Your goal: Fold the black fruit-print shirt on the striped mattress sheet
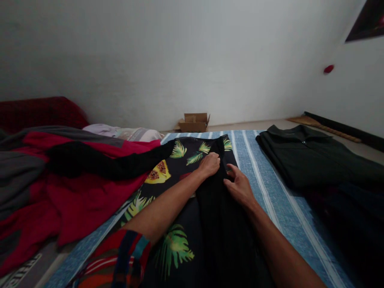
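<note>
A black garment [177, 200] printed with green leaves and yellow papaya halves lies spread in the middle. One plain black sleeve [132, 162] stretches left across a red and grey garment; the other black sleeve [211, 208] is folded down along the right side. My left hand [210, 164] is closed on the folded sleeve near the shoulder. Beside it, my right hand [238, 184] rests at the garment's right edge with thumb and fingers apart.
A blue striped cloth [258, 160] lies beneath. Folded dark clothing [309, 156] is on the right, the red and grey garment [78, 200] on the left. An open cardboard box [193, 123] stands by the back wall.
</note>
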{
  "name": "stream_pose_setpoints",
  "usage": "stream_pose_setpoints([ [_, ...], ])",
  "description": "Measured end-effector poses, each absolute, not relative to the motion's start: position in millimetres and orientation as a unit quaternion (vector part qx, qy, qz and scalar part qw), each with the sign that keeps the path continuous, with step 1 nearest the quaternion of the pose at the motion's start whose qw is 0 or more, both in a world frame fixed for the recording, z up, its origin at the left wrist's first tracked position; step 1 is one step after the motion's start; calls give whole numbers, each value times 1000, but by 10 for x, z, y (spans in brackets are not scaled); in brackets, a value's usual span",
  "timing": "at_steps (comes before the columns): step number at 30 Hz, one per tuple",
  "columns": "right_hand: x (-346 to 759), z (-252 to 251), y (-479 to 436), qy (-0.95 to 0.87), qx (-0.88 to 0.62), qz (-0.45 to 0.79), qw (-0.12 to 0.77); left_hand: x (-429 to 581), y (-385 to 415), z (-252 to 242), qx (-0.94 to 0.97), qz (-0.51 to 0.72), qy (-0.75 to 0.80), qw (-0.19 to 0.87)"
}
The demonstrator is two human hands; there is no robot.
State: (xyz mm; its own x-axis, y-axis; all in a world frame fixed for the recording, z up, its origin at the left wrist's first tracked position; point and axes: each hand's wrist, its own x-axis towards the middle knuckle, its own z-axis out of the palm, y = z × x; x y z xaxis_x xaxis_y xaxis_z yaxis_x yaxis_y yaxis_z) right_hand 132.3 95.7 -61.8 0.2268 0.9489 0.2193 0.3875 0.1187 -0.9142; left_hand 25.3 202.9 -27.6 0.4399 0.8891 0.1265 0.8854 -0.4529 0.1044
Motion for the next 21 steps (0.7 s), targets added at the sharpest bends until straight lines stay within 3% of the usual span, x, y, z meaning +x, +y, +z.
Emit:
stream_pose_setpoints([
  [10,1432,-659,965,-602,-606,205,477,286,1876,-501,869,65,490,16],
  [21,1419,-352,518,-578,-675,229,397,299,1542,-344,852,87,515,40],
])
